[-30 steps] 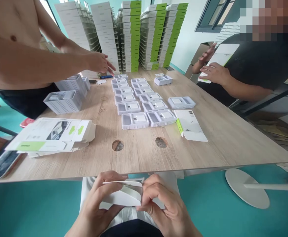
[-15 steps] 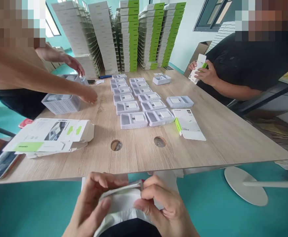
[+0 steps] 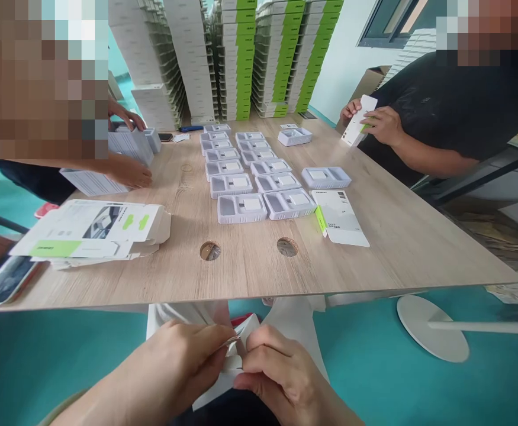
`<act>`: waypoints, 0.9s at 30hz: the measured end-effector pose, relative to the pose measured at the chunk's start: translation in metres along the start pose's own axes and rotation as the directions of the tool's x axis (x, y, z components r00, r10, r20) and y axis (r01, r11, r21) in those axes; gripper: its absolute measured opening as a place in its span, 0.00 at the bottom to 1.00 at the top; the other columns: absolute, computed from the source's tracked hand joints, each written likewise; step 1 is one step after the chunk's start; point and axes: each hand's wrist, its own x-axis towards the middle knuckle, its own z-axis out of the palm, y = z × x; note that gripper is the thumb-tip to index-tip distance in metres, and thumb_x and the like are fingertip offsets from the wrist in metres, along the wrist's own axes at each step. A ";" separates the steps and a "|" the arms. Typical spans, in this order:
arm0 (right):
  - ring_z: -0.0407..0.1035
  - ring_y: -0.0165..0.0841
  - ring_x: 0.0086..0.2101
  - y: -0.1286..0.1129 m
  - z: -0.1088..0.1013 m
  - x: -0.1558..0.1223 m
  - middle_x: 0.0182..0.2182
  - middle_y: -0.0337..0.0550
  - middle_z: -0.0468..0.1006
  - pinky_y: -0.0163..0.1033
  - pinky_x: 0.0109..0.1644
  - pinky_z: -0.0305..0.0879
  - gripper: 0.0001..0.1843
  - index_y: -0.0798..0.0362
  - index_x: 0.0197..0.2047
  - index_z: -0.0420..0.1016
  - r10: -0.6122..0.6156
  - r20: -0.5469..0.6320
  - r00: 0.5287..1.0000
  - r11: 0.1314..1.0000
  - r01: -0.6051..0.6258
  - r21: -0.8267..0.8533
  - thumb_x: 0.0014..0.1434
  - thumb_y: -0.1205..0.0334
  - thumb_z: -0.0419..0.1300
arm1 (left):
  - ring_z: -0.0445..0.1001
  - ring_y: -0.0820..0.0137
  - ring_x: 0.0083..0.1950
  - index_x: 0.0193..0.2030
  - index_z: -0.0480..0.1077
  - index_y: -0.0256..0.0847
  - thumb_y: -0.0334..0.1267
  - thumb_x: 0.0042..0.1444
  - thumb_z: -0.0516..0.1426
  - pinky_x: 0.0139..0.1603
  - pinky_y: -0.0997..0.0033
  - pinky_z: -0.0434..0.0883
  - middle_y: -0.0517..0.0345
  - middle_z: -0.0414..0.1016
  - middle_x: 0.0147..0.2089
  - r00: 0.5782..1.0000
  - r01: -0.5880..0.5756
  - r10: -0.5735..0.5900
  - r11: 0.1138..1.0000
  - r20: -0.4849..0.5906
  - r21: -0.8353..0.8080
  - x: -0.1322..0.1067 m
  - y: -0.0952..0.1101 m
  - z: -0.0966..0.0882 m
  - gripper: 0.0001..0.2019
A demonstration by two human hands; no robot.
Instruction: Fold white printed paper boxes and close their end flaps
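Note:
Below the table's front edge, close to my lap, a white cardboard box [image 3: 232, 362] is held between my two hands. My left hand [image 3: 192, 358] is closed on its left side, with the fingers pinching a thin edge or flap at the top. My right hand [image 3: 285, 370] is curled round the right side, thumb underneath and fingers bent over it. The hands cover most of the box, so its full shape is hidden. A bit of red shows just behind it.
Rows of pale plastic trays [image 3: 242, 208] stand mid-table. Flattened cartons [image 3: 94, 231] lie left, another carton [image 3: 341, 218] right. Tall box stacks [image 3: 236, 59] rise behind. A co-worker's hands [image 3: 129, 171] are at stacked trays; another person's hands [image 3: 380, 124] hold a white box.
My left hand has turned over, its back now upward, and pinches the box's edge. The box has tilted and is more covered. The left co-worker's hand has drawn back toward the stacked trays.

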 end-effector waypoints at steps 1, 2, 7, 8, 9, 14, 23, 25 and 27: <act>0.70 0.27 0.31 0.001 0.000 -0.002 0.34 0.39 0.73 0.31 0.34 0.68 0.10 0.53 0.39 0.76 -0.014 -0.005 1.000 1.000 0.014 0.004 0.75 0.61 0.58 | 0.80 0.72 0.24 0.38 0.76 0.44 0.31 0.67 0.53 0.24 0.78 0.70 0.61 0.83 0.29 1.000 -0.002 0.002 1.000 -0.005 0.019 0.000 0.001 0.001 0.12; 0.70 0.27 0.31 0.002 0.000 -0.003 0.34 0.39 0.73 0.31 0.35 0.69 0.10 0.52 0.40 0.75 -0.028 -0.011 1.000 1.000 0.028 0.006 0.75 0.61 0.58 | 0.79 0.72 0.24 0.37 0.76 0.44 0.31 0.67 0.52 0.24 0.77 0.70 0.60 0.83 0.28 1.000 0.002 -0.001 0.999 -0.004 0.033 0.000 0.003 0.001 0.12; 0.70 0.27 0.32 0.004 -0.004 -0.007 0.34 0.38 0.73 0.31 0.36 0.70 0.10 0.50 0.38 0.75 -0.013 -0.088 0.996 0.998 0.018 0.056 0.73 0.58 0.61 | 0.78 0.72 0.25 0.41 0.81 0.45 0.38 0.69 0.54 0.25 0.77 0.72 0.60 0.85 0.31 0.991 0.131 -0.128 0.983 0.027 -0.127 0.007 0.009 -0.011 0.13; 0.70 0.28 0.32 0.005 -0.004 -0.007 0.33 0.37 0.72 0.32 0.36 0.70 0.12 0.50 0.36 0.74 0.046 -0.129 0.991 0.995 -0.033 0.099 0.73 0.57 0.61 | 0.81 0.70 0.29 0.44 0.82 0.46 0.42 0.69 0.56 0.29 0.76 0.75 0.58 0.87 0.35 0.985 0.171 -0.162 0.961 0.058 -0.218 0.009 0.006 -0.015 0.12; 0.69 0.28 0.31 0.006 -0.003 -0.007 0.32 0.37 0.71 0.32 0.36 0.70 0.14 0.50 0.34 0.73 0.124 -0.175 0.977 0.982 -0.095 0.162 0.72 0.56 0.62 | 0.84 0.67 0.36 0.50 0.81 0.47 0.46 0.67 0.59 0.36 0.73 0.79 0.56 0.88 0.43 0.981 0.190 -0.165 0.924 0.102 -0.331 0.009 0.002 -0.018 0.12; 0.69 0.29 0.28 0.013 0.005 -0.007 0.29 0.36 0.67 0.33 0.32 0.70 0.24 0.51 0.27 0.66 0.429 -0.188 0.883 0.796 -0.272 0.540 0.69 0.47 0.63 | 0.68 0.47 0.74 0.79 0.49 0.54 0.46 0.43 0.76 0.73 0.43 0.64 0.43 0.64 0.77 0.974 -0.050 0.194 0.682 0.114 -0.730 0.009 -0.031 -0.005 0.61; 0.74 0.35 0.42 0.008 -0.015 -0.004 0.42 0.39 0.79 0.39 0.49 0.73 0.06 0.45 0.49 0.73 0.053 -0.177 0.983 0.959 -0.099 -0.264 0.70 0.61 0.64 | 0.73 0.47 0.67 0.72 0.62 0.47 0.26 0.38 0.62 0.70 0.44 0.70 0.45 0.71 0.70 0.984 0.048 0.062 0.805 0.165 -0.591 0.021 -0.034 0.039 0.48; 0.74 0.38 0.47 -0.001 -0.017 0.004 0.47 0.41 0.81 0.42 0.53 0.72 0.10 0.46 0.53 0.74 0.060 0.007 0.998 0.951 -0.055 -0.305 0.69 0.60 0.66 | 0.73 0.48 0.67 0.70 0.63 0.46 0.26 0.38 0.62 0.71 0.44 0.68 0.46 0.72 0.68 0.988 0.051 0.046 0.801 0.146 -0.597 0.022 -0.028 0.041 0.46; 0.74 0.40 0.49 -0.011 -0.020 0.016 0.49 0.43 0.81 0.46 0.57 0.71 0.14 0.48 0.53 0.76 0.191 0.106 0.976 0.934 -0.147 -0.325 0.66 0.61 0.70 | 0.75 0.51 0.64 0.67 0.65 0.44 0.26 0.39 0.60 0.68 0.47 0.70 0.47 0.74 0.65 0.994 0.065 0.006 0.778 0.112 -0.624 0.024 -0.022 0.043 0.42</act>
